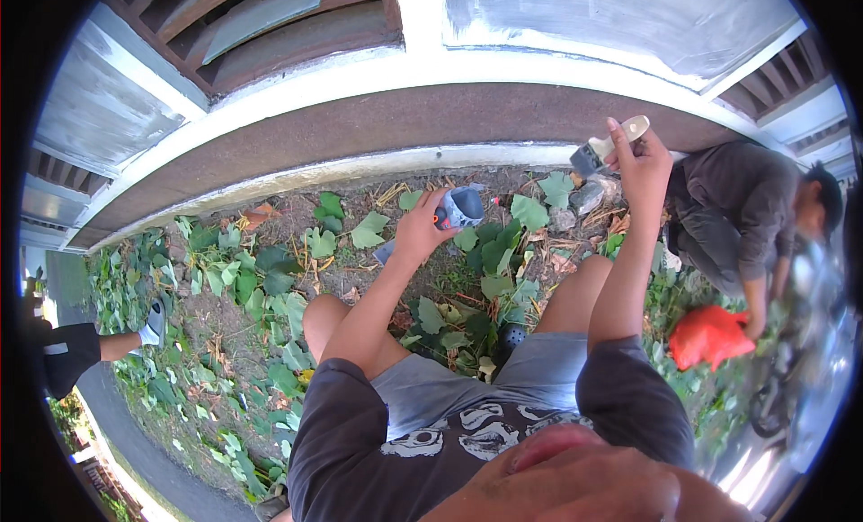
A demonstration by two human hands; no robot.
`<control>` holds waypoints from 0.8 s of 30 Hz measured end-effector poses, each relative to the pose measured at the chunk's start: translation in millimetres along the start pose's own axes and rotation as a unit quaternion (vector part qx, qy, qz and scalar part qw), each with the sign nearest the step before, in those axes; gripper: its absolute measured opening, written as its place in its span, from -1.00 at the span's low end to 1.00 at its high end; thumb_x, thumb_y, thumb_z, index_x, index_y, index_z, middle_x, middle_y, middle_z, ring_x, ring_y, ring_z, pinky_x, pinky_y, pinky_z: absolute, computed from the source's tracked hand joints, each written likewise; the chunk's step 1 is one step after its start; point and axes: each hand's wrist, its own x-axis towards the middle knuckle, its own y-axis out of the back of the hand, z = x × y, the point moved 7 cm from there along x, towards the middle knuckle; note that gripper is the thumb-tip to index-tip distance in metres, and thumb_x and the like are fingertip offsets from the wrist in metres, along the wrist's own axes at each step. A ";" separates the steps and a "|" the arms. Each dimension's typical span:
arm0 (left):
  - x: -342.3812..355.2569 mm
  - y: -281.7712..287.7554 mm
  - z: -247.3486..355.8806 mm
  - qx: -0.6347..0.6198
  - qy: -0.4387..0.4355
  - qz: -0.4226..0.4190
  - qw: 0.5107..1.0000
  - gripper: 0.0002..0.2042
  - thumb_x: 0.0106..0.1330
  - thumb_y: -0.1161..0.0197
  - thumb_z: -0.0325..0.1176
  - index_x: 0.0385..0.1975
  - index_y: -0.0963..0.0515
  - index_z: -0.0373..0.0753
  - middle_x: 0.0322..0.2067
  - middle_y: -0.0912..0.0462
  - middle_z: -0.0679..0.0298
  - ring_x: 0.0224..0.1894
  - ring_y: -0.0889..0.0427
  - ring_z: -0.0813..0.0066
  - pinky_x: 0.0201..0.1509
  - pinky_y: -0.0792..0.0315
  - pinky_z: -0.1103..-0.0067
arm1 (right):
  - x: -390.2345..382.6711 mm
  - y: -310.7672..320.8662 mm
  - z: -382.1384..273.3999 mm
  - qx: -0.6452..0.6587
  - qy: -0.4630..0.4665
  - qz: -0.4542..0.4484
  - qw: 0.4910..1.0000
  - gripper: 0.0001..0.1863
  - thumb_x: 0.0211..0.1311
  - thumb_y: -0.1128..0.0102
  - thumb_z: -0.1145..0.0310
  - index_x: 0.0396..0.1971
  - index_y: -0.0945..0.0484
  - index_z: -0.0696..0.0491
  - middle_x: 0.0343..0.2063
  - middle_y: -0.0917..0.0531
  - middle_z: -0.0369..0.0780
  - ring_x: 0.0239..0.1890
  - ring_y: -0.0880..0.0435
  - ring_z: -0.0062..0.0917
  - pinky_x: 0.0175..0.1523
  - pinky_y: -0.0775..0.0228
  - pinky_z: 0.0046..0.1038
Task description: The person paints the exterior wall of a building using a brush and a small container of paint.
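My left hand [422, 221] is closed round a small can [464, 207] coated with grey-blue paint, held out over the leafy ground in front of my knees. My right hand [636, 158] grips a paintbrush [593, 158] by its pale handle, raised higher and to the right, its grey-smeared bristles angled down to the left near the base of the wall [360, 118]. The window panels [602, 28] above have streaky grey and white paint.
A crouching person [737, 199] at my right reaches to a red plastic bag [706, 336]. Another person's leg [117, 347] shows at far left beside a paved strip [171, 459]. Leafy plants [270, 279] and stones [586, 197] cover the soil along the wall.
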 end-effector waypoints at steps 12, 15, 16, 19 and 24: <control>3.9 -4.9 -6.0 0.012 0.001 -0.004 1.000 -0.18 0.01 -0.65 -0.11 0.34 -0.41 0.06 0.08 -0.64 0.25 0.01 -0.74 0.13 0.03 -0.66 0.25 | -9.2 7.8 0.3 0.213 0.027 -0.085 0.973 -0.60 0.54 -0.24 0.28 0.11 -0.59 0.33 -0.09 -0.75 0.02 -0.12 -0.85 -0.22 -0.22 -0.79 -0.41; 6.4 -11.0 -5.8 0.017 0.003 -0.016 1.000 -0.19 0.01 -0.65 -0.10 0.33 -0.41 0.06 0.07 -0.64 0.25 0.01 -0.74 0.13 0.03 -0.66 0.24 | -1.4 -3.0 -12.8 0.251 0.074 -0.073 0.962 -0.58 0.54 -0.24 0.26 0.12 -0.59 0.34 -0.08 -0.75 0.03 -0.11 -0.84 -0.21 -0.21 -0.79 -0.39; 5.8 -11.0 -6.5 0.020 0.003 -0.015 1.000 -0.19 0.01 -0.65 -0.10 0.33 -0.41 0.06 0.08 -0.64 0.25 0.01 -0.74 0.13 0.03 -0.66 0.24 | 3.5 -9.9 -13.3 0.260 0.089 -0.072 0.959 -0.57 0.55 -0.23 0.25 0.13 -0.59 0.34 -0.08 -0.75 0.05 -0.09 -0.84 -0.20 -0.20 -0.78 -0.39; 4.1 -10.3 -5.0 0.024 0.005 -0.017 1.000 -0.19 0.00 -0.65 -0.10 0.33 -0.41 0.05 0.08 -0.63 0.24 0.02 -0.74 0.13 0.04 -0.66 0.24 | 17.1 -32.9 -16.3 0.306 0.081 -0.058 0.947 -0.57 0.56 -0.22 0.24 0.14 -0.58 0.33 -0.10 -0.76 0.06 -0.09 -0.84 -0.20 -0.20 -0.78 -0.39; 3.4 -9.8 -0.2 0.010 0.008 -0.022 1.000 -0.16 -0.02 -0.68 -0.14 0.34 -0.41 0.01 0.15 -0.62 0.17 0.03 -0.73 0.03 0.07 -0.64 0.23 | 33.7 -64.8 -19.9 0.331 0.096 -0.075 0.936 -0.55 0.55 -0.22 0.21 0.16 -0.58 0.31 -0.09 -0.76 0.08 -0.08 -0.84 -0.21 -0.21 -0.79 -0.38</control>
